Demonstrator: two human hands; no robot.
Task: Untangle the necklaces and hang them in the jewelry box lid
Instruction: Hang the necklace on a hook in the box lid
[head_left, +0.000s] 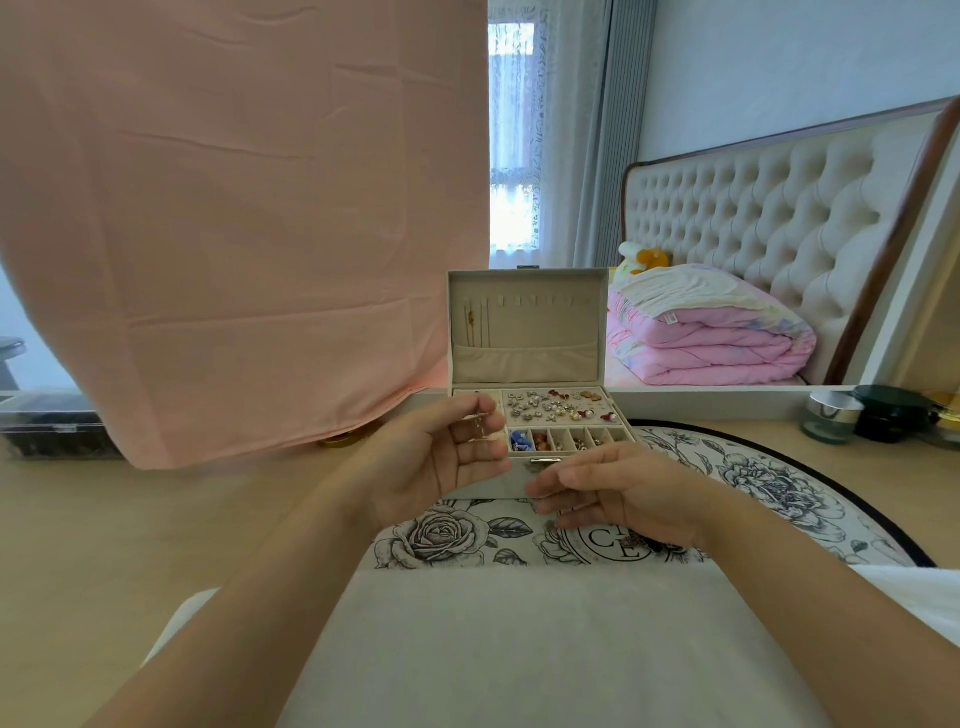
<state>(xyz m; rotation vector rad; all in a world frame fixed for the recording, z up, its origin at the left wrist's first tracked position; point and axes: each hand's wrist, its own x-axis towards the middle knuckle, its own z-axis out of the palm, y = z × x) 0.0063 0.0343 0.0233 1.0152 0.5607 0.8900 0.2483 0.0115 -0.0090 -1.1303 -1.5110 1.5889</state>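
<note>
Pale grey cloth (519, 649) fills the foreground, with both bare forearms reaching over it.

Head view: the left hand (441, 462) is raised palm toward the camera, its fingers (483, 457) curled inward, and a thin necklace (482, 422) is pinched near the thumb and fingertips and dangles across them. The right hand (618, 499) sits lower and just right of those fingers. Its own fingers (561, 491) are stretched nearly straight toward the left, thumb on top, and it is too fine to tell whether they pinch any chain.

Directly behind both sets of fingers stands the jewelry box (496, 488). Its tray of earrings (550, 405) lies just beyond the left fingertips. Its lid (545, 322) stands upright above them. Two or three hung chains (475, 325) drop from the lid's leftmost hooks into its pocket.

Under the right fingers lies a floral mat (779, 483) on the bench (130, 519). A pink cloth (234, 234) hangs left of the left fingers, and dark jars (883, 415) stand far right.
</note>
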